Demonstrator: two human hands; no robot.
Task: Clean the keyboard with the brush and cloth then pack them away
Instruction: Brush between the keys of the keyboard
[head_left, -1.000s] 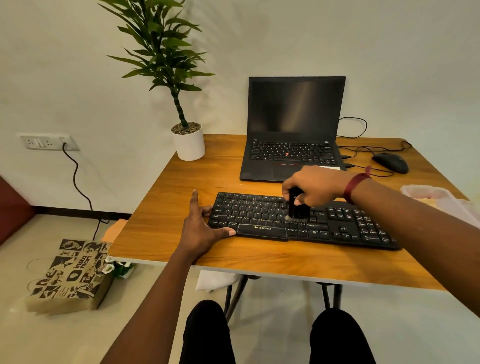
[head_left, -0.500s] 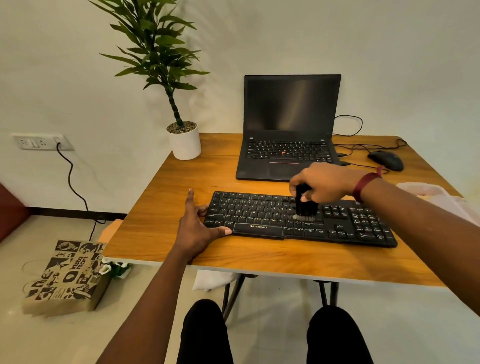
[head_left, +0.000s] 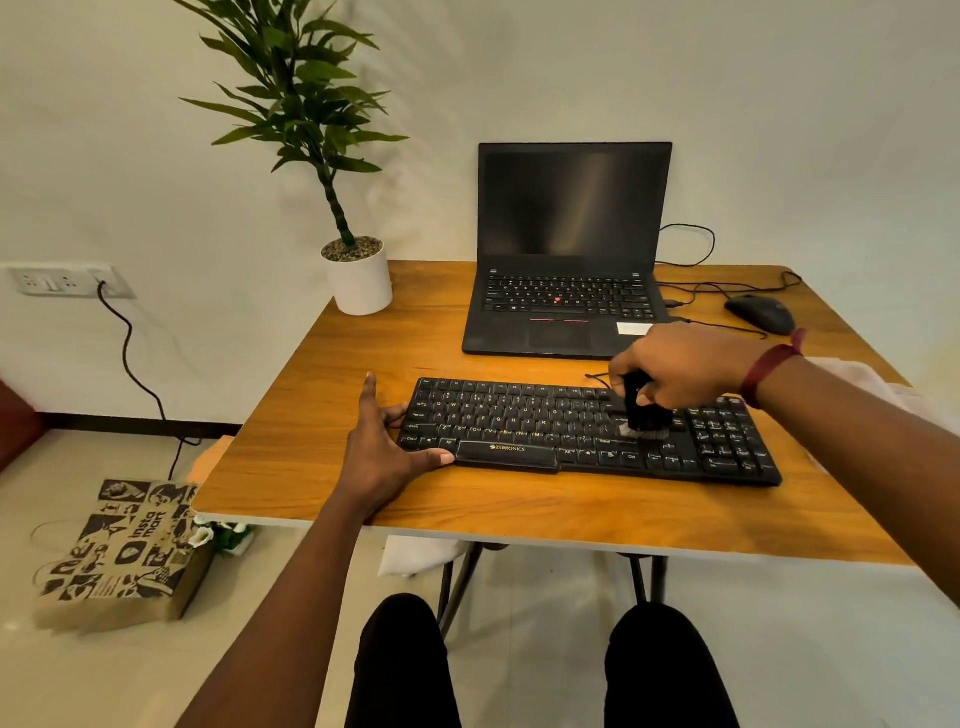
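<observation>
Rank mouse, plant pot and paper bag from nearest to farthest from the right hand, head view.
1. Mouse, just beyond the right hand, far right of the table.
2. Plant pot, table's far-left corner.
3. Paper bag, on the floor, left of the table.

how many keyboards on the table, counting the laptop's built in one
2. The black Zebronics keyboard lies near the front edge of the table. The laptop's built-in keyboard is behind it, toward the wall. None appears to be hidden.

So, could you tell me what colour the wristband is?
The wristband is dark red, best seen in head view.
</observation>
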